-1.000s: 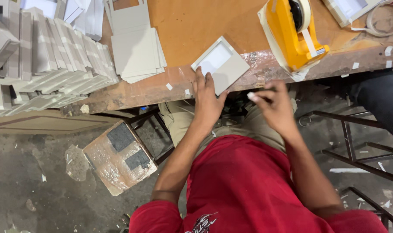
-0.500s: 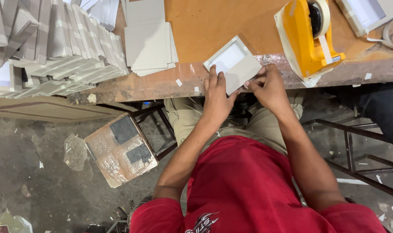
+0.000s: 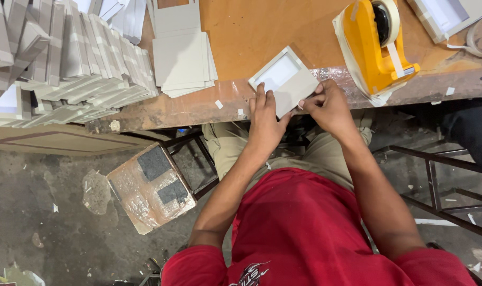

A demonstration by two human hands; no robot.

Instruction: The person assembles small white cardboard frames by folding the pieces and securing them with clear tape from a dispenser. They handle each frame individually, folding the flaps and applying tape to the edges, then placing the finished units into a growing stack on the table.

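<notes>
A small grey cardboard box tray [image 3: 284, 79] with a white inside lies tilted at the near edge of the brown table [image 3: 262, 32]. My left hand [image 3: 265, 119] grips its near left corner, fingers on the grey rim. My right hand [image 3: 330, 106] pinches the near right corner of the same tray, fingertips pressed to its side wall. A yellow tape dispenser [image 3: 378, 45] with a roll of tape stands just right of the tray.
A stack of flat grey cards [image 3: 183, 61] lies left of the tray. Rows of finished grey trays [image 3: 66, 58] fill the table's left end. Another tray [image 3: 447, 16] sits far right. A stool with a wrapped seat [image 3: 151, 188] stands below.
My right hand has moved up from below the table edge onto the tray's right corner. My left hand stays on the tray, which has shifted slightly right.
</notes>
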